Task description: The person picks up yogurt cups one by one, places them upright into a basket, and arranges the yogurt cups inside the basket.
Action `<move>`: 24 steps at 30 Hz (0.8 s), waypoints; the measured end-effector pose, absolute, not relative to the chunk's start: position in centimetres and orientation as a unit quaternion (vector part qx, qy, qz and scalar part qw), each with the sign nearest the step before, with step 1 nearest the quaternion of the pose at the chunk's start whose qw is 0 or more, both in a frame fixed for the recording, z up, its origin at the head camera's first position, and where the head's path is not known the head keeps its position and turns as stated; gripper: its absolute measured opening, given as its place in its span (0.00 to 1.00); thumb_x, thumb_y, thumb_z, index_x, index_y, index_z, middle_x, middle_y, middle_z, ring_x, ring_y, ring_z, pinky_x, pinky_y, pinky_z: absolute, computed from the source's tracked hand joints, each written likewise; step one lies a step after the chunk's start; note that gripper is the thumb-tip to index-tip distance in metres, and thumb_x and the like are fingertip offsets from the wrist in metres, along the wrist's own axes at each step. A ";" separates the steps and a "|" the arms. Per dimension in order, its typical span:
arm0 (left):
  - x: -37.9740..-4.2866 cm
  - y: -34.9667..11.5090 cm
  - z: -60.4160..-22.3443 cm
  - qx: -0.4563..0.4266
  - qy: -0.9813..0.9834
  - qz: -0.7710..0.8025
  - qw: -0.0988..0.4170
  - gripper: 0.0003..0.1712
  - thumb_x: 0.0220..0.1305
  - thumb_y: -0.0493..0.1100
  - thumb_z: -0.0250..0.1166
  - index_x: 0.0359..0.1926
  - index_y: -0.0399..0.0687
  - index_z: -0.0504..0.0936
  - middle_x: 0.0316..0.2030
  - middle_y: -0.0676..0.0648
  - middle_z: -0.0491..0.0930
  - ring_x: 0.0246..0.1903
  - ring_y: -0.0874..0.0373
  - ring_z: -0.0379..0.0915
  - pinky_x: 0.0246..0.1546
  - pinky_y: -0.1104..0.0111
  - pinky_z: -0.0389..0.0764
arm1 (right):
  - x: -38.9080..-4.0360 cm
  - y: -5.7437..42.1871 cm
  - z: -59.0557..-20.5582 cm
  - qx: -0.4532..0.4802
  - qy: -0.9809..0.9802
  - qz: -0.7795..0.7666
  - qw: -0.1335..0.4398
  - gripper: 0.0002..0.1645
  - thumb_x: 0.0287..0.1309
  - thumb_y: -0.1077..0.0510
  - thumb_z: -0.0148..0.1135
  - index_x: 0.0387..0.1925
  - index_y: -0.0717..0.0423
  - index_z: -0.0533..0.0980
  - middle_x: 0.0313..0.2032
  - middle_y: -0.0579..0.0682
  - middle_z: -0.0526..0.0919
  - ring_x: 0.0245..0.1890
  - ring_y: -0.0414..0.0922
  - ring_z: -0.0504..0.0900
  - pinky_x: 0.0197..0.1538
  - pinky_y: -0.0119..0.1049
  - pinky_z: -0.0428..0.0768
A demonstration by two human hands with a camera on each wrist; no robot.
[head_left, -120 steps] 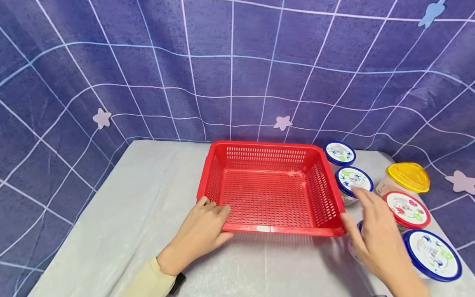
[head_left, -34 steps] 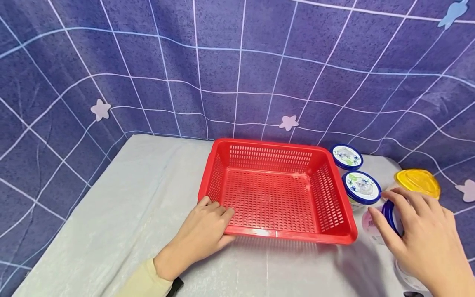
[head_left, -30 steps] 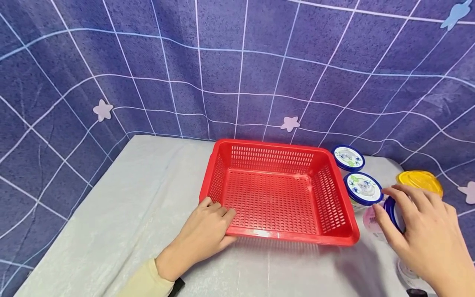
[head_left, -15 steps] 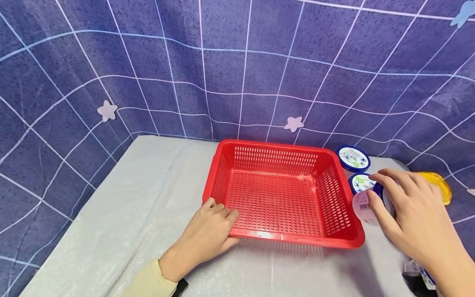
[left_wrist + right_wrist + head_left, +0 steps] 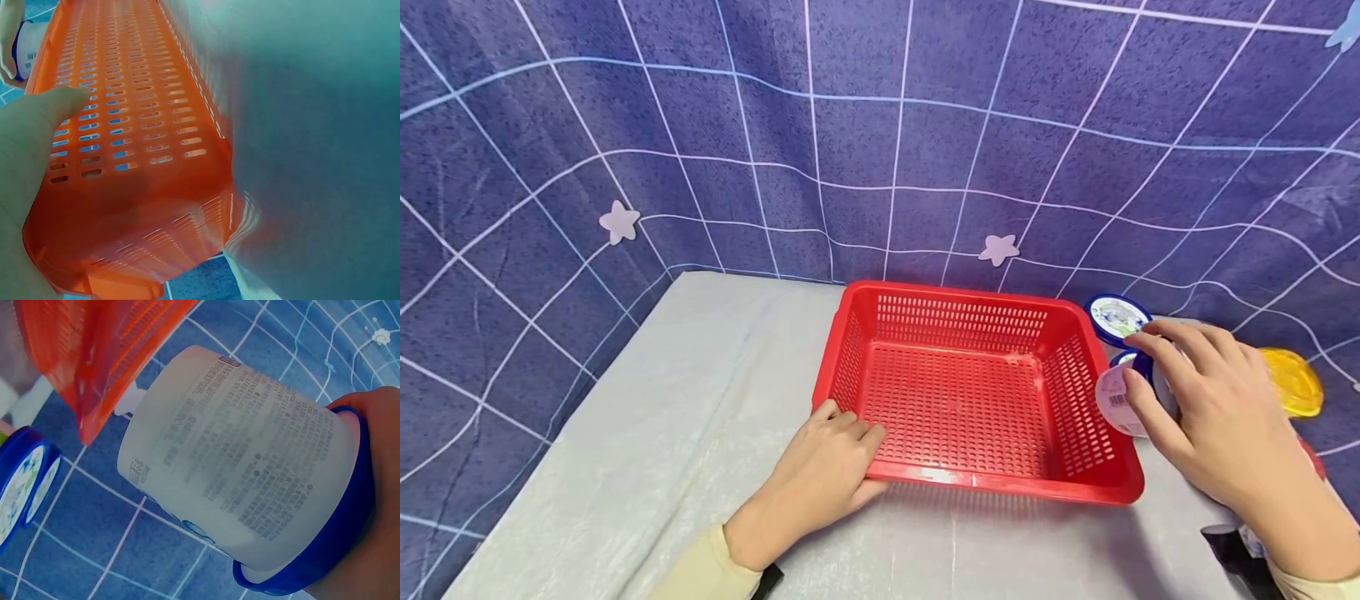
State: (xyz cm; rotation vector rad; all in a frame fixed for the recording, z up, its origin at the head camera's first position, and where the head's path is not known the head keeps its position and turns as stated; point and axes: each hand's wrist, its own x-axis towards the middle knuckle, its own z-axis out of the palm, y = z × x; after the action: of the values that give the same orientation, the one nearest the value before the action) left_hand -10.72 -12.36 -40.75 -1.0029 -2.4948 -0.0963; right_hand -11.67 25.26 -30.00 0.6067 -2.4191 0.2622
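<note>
One hand, the left hand [image 5: 827, 461], grips the near left corner of the red basket [image 5: 925, 472]. Right of the basket, the right hand [image 5: 1213, 408] holds a tub [image 5: 1116, 402] by its blue lid [image 5: 351, 524]; the tub is tipped sideways, its base toward the basket's right rim. Another tub [image 5: 1117, 318] stands just beside the basket's far right corner; a purple curtain [image 5: 850, 133] hangs behind the basket.

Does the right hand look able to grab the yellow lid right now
Probably not yet: the yellow lid looks near, but the right hand is holding a blue-lidded tub, leaving its grip occupied.
</note>
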 end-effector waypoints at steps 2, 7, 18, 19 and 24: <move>-10.7 -12.4 -40.8 -0.361 -0.905 -0.036 0.223 0.27 0.46 0.66 0.72 0.31 0.49 0.79 0.23 0.54 0.80 0.24 0.58 0.74 0.34 0.63 0.63 | -12.1 24.9 -29.8 0.244 -0.913 0.100 0.312 0.25 0.59 0.49 0.54 0.49 0.61 0.79 0.52 0.63 0.78 0.55 0.64 0.71 0.51 0.62 0.65; -10.7 -12.4 -40.8 -0.358 -0.906 -0.038 0.223 0.27 0.44 0.65 0.73 0.27 0.50 0.76 0.21 0.54 0.78 0.22 0.58 0.72 0.34 0.63 0.62 | -13.2 24.2 -29.5 0.264 -0.909 0.103 0.305 0.24 0.57 0.50 0.55 0.49 0.61 0.79 0.50 0.62 0.79 0.53 0.63 0.72 0.49 0.61 0.65; -10.9 -12.4 -40.4 -0.367 -0.901 -0.028 0.229 0.25 0.46 0.64 0.72 0.27 0.50 0.76 0.20 0.54 0.78 0.22 0.58 0.71 0.35 0.64 0.63 | -15.1 23.4 -29.3 0.282 -0.913 0.096 0.278 0.25 0.56 0.53 0.58 0.52 0.64 0.78 0.52 0.63 0.78 0.54 0.63 0.71 0.50 0.61 0.66; -10.9 -12.4 -40.4 -0.367 -0.901 -0.026 0.230 0.25 0.46 0.64 0.71 0.27 0.50 0.76 0.20 0.54 0.77 0.22 0.58 0.71 0.35 0.64 0.63 | -15.2 23.3 -29.2 0.285 -0.913 0.096 0.275 0.25 0.56 0.53 0.58 0.52 0.64 0.78 0.52 0.63 0.78 0.54 0.63 0.71 0.50 0.61 0.66; -10.9 -12.4 -40.4 -0.367 -0.900 -0.032 0.231 0.24 0.47 0.64 0.71 0.27 0.51 0.75 0.20 0.55 0.76 0.22 0.58 0.71 0.35 0.64 0.63 | -16.1 22.8 -29.1 0.295 -0.915 0.092 0.260 0.24 0.57 0.52 0.58 0.52 0.63 0.78 0.52 0.62 0.78 0.54 0.62 0.71 0.51 0.60 0.65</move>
State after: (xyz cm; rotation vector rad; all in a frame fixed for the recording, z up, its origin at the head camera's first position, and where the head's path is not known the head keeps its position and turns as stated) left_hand -10.91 -12.41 -40.37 -1.0099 -2.4757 -0.0886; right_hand -16.15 22.81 -29.10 0.7988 -2.4780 0.2504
